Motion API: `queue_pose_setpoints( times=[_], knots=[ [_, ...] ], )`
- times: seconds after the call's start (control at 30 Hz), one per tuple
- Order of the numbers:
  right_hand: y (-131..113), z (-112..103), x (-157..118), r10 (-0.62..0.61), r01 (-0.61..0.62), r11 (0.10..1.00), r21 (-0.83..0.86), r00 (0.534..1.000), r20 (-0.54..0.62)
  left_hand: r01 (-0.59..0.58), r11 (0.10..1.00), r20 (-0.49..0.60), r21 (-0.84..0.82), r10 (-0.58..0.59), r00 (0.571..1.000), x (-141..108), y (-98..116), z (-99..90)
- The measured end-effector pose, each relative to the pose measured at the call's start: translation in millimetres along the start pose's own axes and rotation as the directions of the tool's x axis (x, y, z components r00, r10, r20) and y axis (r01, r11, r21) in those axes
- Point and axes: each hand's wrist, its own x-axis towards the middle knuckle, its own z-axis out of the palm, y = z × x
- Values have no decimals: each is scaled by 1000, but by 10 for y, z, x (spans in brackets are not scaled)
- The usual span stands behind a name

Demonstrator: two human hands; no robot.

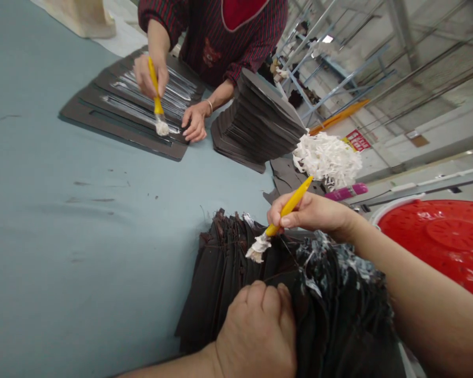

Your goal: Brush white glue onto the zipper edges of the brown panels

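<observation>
In my right hand (299,212) is a yellow-handled brush (294,202), its bristles caked with white paste and angled down over the dark fabric. My left hand (260,325) is closed in a fist on a bundle of dark fabric pieces (228,273), with the fingertips hidden. The pieces stand packed together, their raw edges facing up. White paste smears the edges on the right side of the bundle (339,262), and a small dab shows near its far left edge.
Across the blue-grey table (63,220), a co-worker's hand brushes white paste onto slotted dark panels (114,113). A tall stack of dark panels (256,121) stands beside them. White shreds (327,160) and a red plastic lid or basin (441,236) are at the right.
</observation>
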Motion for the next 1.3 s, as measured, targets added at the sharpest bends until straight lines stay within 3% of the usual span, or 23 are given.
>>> queue_pose_setpoints(
  times=[0.1,0.23,0.37,0.47,0.53,0.67,0.83,1.03,1.17,1.3],
  knots=[
    [59,-37,-1,-18,14,997,-74,998,-53,-4,998,-112,56,10,994,-14,6,16],
    [103,-124,-68,-130,118,989,-84,980,-151,35,997,-132,63,-26,991,-13,34,18],
    [116,-127,-133,-153,154,988,-2,981,-116,106,994,44,-2,-105,993,2,58,-25],
    [137,-111,-121,-69,64,997,-51,994,-89,196,979,208,-50,-182,961,34,52,-98],
    [166,-129,-100,-87,78,995,-62,984,-152,279,959,248,-56,-258,934,49,31,-145],
    [239,-215,-99,-200,242,966,95,926,-320,421,907,201,-30,-407,891,33,-36,-144],
    [290,-232,-136,-158,242,949,205,921,-357,417,909,148,29,-416,897,11,-42,-33],
    [288,-169,-107,-141,205,964,171,934,-329,428,903,124,-31,-421,898,19,30,-55],
    [222,-127,-107,-125,178,968,175,953,-277,405,913,24,-54,-404,914,11,58,-15],
    [144,-86,-125,-94,128,972,195,980,-175,244,970,-137,12,-240,961,17,58,65]
  ],
)
